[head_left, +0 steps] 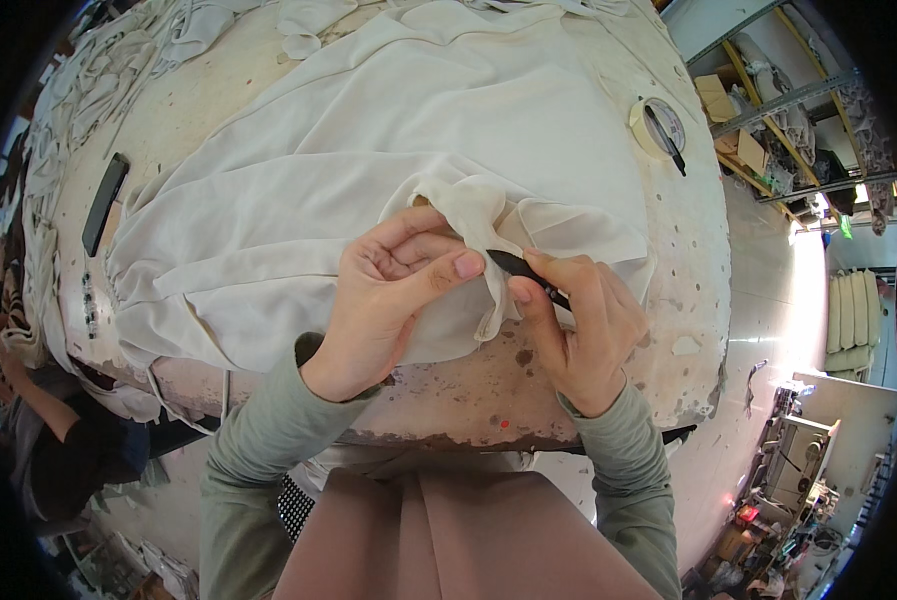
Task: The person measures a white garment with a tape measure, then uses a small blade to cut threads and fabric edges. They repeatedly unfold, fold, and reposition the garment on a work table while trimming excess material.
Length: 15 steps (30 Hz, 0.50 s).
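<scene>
A large white garment lies spread and rumpled over the worktable. My left hand pinches a gathered edge of it between thumb and fingers, lifted a little off the rest. In my right hand are small black thread snips, gripped between thumb and index finger. Their dark tip points left and lies against the pinched fabric, close to my left thumb. Whether the blades are apart is too small to tell. A loose flap of the cloth hangs down between both hands.
On the stained worktable, a tape roll with a black pen sits at right. A black phone lies at left. White cloth pieces pile up far left. Another person is at the left edge; shelves stand right.
</scene>
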Each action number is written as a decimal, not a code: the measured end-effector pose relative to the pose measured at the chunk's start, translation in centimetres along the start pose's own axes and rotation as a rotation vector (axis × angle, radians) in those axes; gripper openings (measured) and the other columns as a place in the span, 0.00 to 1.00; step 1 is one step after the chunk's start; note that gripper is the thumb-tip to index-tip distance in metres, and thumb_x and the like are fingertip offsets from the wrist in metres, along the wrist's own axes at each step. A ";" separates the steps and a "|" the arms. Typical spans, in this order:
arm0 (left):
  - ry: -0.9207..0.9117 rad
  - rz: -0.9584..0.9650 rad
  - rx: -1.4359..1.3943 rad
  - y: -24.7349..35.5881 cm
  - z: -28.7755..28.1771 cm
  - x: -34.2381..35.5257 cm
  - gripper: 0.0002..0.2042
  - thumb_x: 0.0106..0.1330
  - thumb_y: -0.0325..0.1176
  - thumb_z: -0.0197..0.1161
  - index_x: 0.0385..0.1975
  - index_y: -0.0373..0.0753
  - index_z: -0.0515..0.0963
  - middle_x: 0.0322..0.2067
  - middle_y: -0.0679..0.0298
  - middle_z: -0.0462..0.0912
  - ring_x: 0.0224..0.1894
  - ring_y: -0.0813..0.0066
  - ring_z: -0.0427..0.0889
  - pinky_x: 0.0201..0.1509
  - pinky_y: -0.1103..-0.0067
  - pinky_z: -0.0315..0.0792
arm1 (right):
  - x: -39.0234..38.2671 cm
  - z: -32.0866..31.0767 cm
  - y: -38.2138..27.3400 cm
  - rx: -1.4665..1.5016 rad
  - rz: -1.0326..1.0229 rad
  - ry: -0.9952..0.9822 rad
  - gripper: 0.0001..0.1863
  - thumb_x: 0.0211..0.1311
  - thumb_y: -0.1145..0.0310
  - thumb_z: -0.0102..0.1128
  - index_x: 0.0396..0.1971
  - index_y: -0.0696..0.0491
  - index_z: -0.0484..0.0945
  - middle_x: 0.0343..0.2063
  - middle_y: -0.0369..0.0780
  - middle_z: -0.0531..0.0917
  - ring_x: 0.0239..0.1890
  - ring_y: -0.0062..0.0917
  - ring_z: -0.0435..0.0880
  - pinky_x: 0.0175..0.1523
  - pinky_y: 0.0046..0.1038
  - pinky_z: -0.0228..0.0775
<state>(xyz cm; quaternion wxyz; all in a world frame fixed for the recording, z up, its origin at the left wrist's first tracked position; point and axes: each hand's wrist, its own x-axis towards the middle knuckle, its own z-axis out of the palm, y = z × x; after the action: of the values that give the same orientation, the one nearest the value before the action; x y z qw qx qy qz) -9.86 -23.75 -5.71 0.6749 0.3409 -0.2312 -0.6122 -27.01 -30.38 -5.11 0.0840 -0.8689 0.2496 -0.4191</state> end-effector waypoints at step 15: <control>-0.019 0.070 0.136 -0.8 -0.1 -0.4 0.19 0.58 0.21 0.65 0.49 0.28 0.71 0.36 0.57 0.84 0.40 0.77 0.81 0.50 0.80 0.73 | 0.2 -0.1 -1.5 0.689 0.586 -0.053 0.10 0.54 0.77 0.66 0.38 0.59 0.79 0.25 0.29 0.77 0.21 0.06 0.62 0.24 0.13 0.50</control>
<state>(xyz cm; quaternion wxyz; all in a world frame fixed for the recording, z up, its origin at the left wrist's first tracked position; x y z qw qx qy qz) -10.33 -23.34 -6.35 0.6690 0.3716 -0.2905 -0.5745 -26.42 -29.14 -4.35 0.4898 -0.6934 0.3288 -0.4138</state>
